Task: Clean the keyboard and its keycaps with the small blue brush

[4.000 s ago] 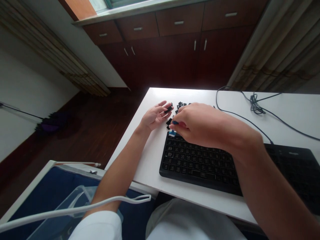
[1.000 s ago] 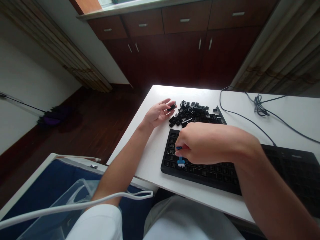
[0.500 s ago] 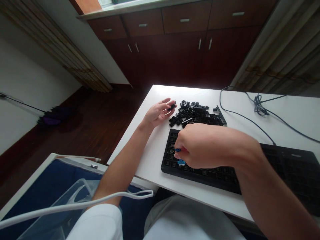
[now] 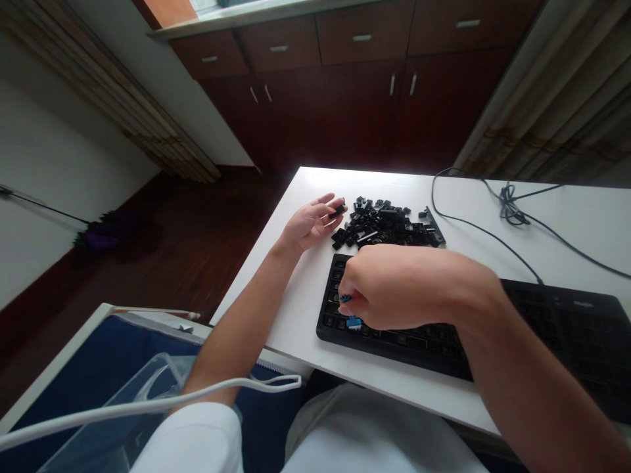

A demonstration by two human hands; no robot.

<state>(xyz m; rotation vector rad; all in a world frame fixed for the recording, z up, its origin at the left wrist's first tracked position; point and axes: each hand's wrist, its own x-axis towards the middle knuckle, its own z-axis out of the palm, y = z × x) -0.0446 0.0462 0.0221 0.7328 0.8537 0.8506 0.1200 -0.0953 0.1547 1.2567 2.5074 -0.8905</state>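
My right hand point(image 4: 394, 286) is closed around a small blue brush point(image 4: 353, 322). Its blue parts stick out below and beside my fingers, over the left end of a black keyboard point(image 4: 414, 348). Key positions there show bare, without caps, and the hand covers much of that section. Palm up beside the pile, my left hand point(image 4: 310, 223) pinches a small black keycap point(image 4: 336, 211) between its fingers. Just to its right lies a heap of loose black keycaps point(image 4: 382, 223) on the white table point(image 4: 290, 315).
A black cable point(image 4: 486, 230) runs from the keyboard's back edge to a bundled knot point(image 4: 511, 203). At lower left, a clear plastic bag point(image 4: 142, 407) and a white strap point(image 4: 211, 389) lie near a blue chair point(image 4: 64, 374). Red-brown cabinets point(image 4: 335, 112) stand behind the table.
My right hand has shifted slightly left across the keyboard, and the blue brush has tilted a little. My left hand keeps its hold on the keycap.
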